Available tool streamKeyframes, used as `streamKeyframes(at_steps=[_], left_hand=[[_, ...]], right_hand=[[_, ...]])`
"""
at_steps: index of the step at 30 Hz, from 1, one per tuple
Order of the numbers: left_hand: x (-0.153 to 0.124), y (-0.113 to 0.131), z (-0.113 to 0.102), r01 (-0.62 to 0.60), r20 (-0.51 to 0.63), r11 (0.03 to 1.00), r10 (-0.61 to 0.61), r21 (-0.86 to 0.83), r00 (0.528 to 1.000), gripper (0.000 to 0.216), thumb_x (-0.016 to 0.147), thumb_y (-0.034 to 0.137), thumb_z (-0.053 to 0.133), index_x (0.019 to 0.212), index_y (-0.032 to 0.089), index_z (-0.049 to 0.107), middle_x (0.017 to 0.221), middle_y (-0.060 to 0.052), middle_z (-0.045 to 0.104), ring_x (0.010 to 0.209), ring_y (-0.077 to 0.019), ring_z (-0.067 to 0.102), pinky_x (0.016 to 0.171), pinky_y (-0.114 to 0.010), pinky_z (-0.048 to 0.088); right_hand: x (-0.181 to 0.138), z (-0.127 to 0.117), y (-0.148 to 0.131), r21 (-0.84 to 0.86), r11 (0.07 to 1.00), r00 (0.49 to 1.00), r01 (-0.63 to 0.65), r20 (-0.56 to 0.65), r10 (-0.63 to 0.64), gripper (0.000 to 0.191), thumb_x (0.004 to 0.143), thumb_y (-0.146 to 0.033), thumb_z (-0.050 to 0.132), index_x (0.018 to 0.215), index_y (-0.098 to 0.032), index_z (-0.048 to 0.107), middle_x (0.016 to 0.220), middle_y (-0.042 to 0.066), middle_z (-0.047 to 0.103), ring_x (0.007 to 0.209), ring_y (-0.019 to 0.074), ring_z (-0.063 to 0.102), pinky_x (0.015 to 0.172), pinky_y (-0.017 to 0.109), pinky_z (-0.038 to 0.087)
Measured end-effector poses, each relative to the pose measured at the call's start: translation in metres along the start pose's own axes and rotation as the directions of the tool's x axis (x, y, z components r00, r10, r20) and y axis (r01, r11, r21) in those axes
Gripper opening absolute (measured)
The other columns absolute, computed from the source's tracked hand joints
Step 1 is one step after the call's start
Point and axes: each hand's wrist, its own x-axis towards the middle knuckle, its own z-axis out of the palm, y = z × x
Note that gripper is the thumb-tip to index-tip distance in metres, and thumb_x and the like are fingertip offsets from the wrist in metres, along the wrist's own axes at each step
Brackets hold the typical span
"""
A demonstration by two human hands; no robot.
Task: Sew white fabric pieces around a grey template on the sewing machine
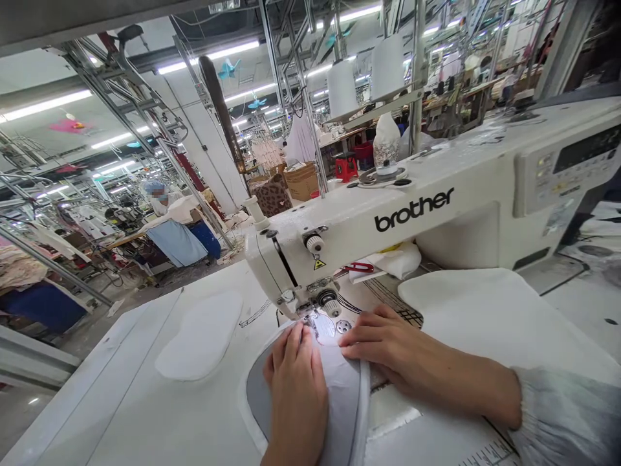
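A rounded grey fabric piece (339, 382) with a pale padded border lies under the needle area of a white Brother sewing machine (349, 226). My left hand (298, 382) rests flat on it, fingers stretched toward the presser foot (308, 315). On the other side, my right hand (392, 349) has its thumb and index finger closed at the fabric's upper right edge, close to the lit needle plate (324, 325). The cloth partly hides the right fingertips' contact. The left palm covers the middle of the piece.
A white rounded cutout (201, 336) lies on the table at left. A larger white piece (460, 304) lies right, beneath the machine arm. Red-handled snips (359, 267) sit behind the needle head. Thread cones (388, 68) stand above. A co-worker (158, 194) is in the background.
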Motion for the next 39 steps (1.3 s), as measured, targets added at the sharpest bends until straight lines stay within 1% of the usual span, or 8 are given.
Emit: streamKeyframes(at_steps=[7,14,18,21,25,31,35,39], left_hand=[[0.011,0.007,-0.011,0.05,0.098,0.999,-0.052,0.018,0.994,0.045,0.098,0.02,0.03,0.128,0.014,0.062,0.143,-0.01,0.055,0.134,-0.0285,0.046,0.108,-0.05,0.038],[0.015,-0.004,-0.004,-0.012,0.056,1.0,0.012,0.015,0.998,0.041,0.096,0.021,0.036,0.123,0.015,0.066,0.138,-0.009,0.059,0.132,-0.0286,0.048,0.107,-0.05,0.038],[0.016,-0.007,0.001,-0.036,0.005,0.999,0.036,0.021,0.999,0.044,0.098,0.023,0.03,0.124,0.019,0.065,0.137,-0.008,0.06,0.13,-0.0272,0.049,0.106,-0.048,0.038],[0.018,-0.011,0.001,-0.071,0.007,0.997,0.071,0.015,0.997,0.044,0.098,0.025,0.029,0.122,0.019,0.065,0.135,-0.008,0.062,0.129,-0.0265,0.05,0.106,-0.047,0.039],[0.022,-0.021,0.001,-0.125,0.027,0.992,0.125,0.004,0.992,0.041,0.097,0.025,0.033,0.121,0.02,0.066,0.132,-0.008,0.063,0.128,-0.0278,0.051,0.105,-0.048,0.04],[0.029,-0.032,-0.001,-0.229,0.028,0.973,0.229,-0.029,0.973,0.037,0.097,0.027,0.036,0.113,0.021,0.068,0.12,-0.008,0.068,0.122,-0.0264,0.055,0.105,-0.048,0.041],[0.033,-0.036,-0.004,-0.286,0.016,0.957,0.287,-0.059,0.958,0.035,0.097,0.027,0.035,0.102,0.021,0.069,0.109,-0.008,0.07,0.112,-0.0258,0.06,0.1,-0.047,0.044],[0.04,-0.044,-0.005,-0.351,0.02,0.932,0.355,-0.092,0.935,0.035,0.097,0.029,0.036,0.092,0.023,0.069,0.096,-0.006,0.071,0.098,-0.0238,0.063,0.098,-0.046,0.044]], right_hand=[[0.01,-0.005,0.002,0.008,0.999,0.999,-0.031,0.025,0.031,0.037,0.089,0.002,0.044,0.103,-0.023,0.067,0.111,-0.001,0.07,0.098,0.019,0.053,0.091,0.038,0.03],[0.009,-0.002,-0.001,0.022,0.999,0.999,-0.034,-0.007,0.034,0.035,0.09,0.002,0.045,0.104,-0.021,0.067,0.108,0.0,0.07,0.095,0.0192,0.052,0.087,0.037,0.03],[0.011,-0.001,-0.003,0.0,0.999,0.999,-0.049,-0.02,0.049,0.031,0.091,0.001,0.046,0.097,-0.022,0.067,0.103,-0.001,0.07,0.092,0.0186,0.052,0.086,0.036,0.03],[0.012,0.0,-0.003,-0.014,0.998,0.998,-0.055,-0.028,0.055,0.029,0.09,0.0,0.047,0.094,-0.021,0.066,0.103,-0.002,0.07,0.091,0.0177,0.052,0.085,0.036,0.029],[0.013,0.005,-0.001,-0.033,0.998,0.998,-0.052,-0.035,0.05,0.029,0.087,0.001,0.051,0.097,-0.021,0.066,0.103,-0.002,0.07,0.092,0.0172,0.052,0.085,0.035,0.028],[0.014,0.011,-0.004,-0.068,0.995,0.997,-0.071,-0.032,0.069,0.024,0.085,-0.001,0.053,0.093,-0.02,0.065,0.104,0.0,0.07,0.094,0.0188,0.053,0.083,0.036,0.027],[0.017,0.014,-0.008,-0.122,0.988,0.996,-0.094,-0.014,0.093,0.021,0.084,-0.003,0.055,0.094,-0.02,0.064,0.103,0.001,0.07,0.095,0.0194,0.054,0.082,0.036,0.028],[0.021,0.02,-0.014,-0.203,0.971,0.992,-0.127,-0.014,0.126,0.014,0.084,-0.008,0.057,0.09,-0.019,0.063,0.099,0.003,0.069,0.092,0.0206,0.054,0.078,0.037,0.028]])
